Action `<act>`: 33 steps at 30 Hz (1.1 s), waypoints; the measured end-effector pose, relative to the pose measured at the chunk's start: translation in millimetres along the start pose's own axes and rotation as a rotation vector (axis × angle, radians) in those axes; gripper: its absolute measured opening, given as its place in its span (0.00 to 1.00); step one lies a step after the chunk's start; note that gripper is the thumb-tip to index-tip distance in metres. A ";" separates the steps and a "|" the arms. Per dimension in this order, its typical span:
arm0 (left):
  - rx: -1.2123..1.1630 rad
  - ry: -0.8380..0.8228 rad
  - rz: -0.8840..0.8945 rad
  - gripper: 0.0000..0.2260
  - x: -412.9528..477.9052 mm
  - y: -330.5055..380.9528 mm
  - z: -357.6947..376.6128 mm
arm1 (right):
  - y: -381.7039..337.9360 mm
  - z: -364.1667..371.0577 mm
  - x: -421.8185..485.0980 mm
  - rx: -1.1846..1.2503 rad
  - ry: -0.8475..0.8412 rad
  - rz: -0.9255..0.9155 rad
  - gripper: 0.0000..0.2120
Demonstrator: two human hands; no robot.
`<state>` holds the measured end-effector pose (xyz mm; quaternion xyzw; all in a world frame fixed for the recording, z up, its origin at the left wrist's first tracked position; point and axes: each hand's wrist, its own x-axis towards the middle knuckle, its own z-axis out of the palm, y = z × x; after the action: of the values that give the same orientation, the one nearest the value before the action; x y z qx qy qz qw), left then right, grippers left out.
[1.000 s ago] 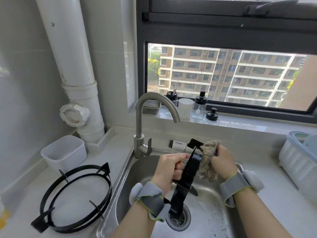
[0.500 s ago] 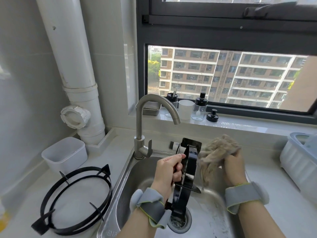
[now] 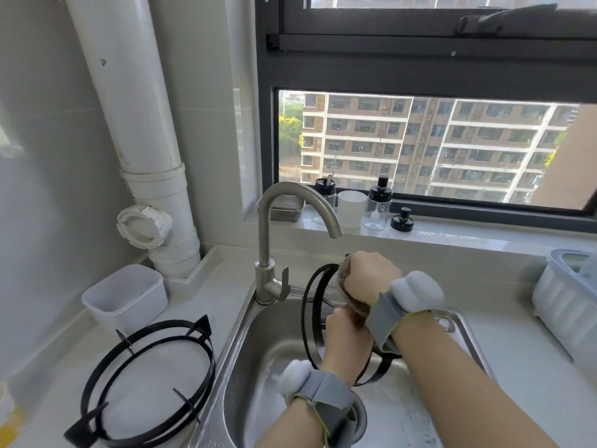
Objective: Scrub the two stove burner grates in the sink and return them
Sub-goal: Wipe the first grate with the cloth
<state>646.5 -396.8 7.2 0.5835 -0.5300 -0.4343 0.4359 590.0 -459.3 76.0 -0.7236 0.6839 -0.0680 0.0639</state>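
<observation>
Held on edge over sink (image 3: pixel 258 334): grate (image 3: pixel 311 315), ring plane running near to far. Left hand (image 3: pixel 347 334) gripping near rim; right hand (image 3: pixel 371 279) clamping cloth (image 3: pixel 350 303) on far top rim. Second grate (image 3: pixel 145 379) left, on worktop (image 3: pixel 219 295).

Two burner grates (image 3: pixel 145 383) (image 3: pixel 315 312), two hands (image 3: pixel 347 345) (image 3: pixel 371 278), one cloth (image 3: pixel 347 286), one faucet (image 3: pixel 268 240), one white tub (image 3: pixel 126 297).
</observation>
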 end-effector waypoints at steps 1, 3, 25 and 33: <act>0.067 0.006 0.023 0.08 0.5 -0.3 -1.6 | 0.3 2.2 -1.3 -0.021 0.037 0.002 0.05; 0.134 -0.075 0.062 0.07 2.4 2.5 -9.7 | 7.0 5.4 -2.6 0.034 0.081 0.026 0.04; 0.396 0.013 0.249 0.13 24.1 -0.5 -60.2 | 43.6 40.1 -37.3 0.343 0.252 -0.403 0.06; 0.174 0.109 0.174 0.13 24.7 2.2 -76.9 | 72.4 63.5 -42.7 0.526 0.343 -0.205 0.07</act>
<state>721.9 -417.9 26.9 0.5937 -0.5898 -0.3146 0.4480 528.4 -420.7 -0.3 -0.7253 0.5674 -0.3692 0.1255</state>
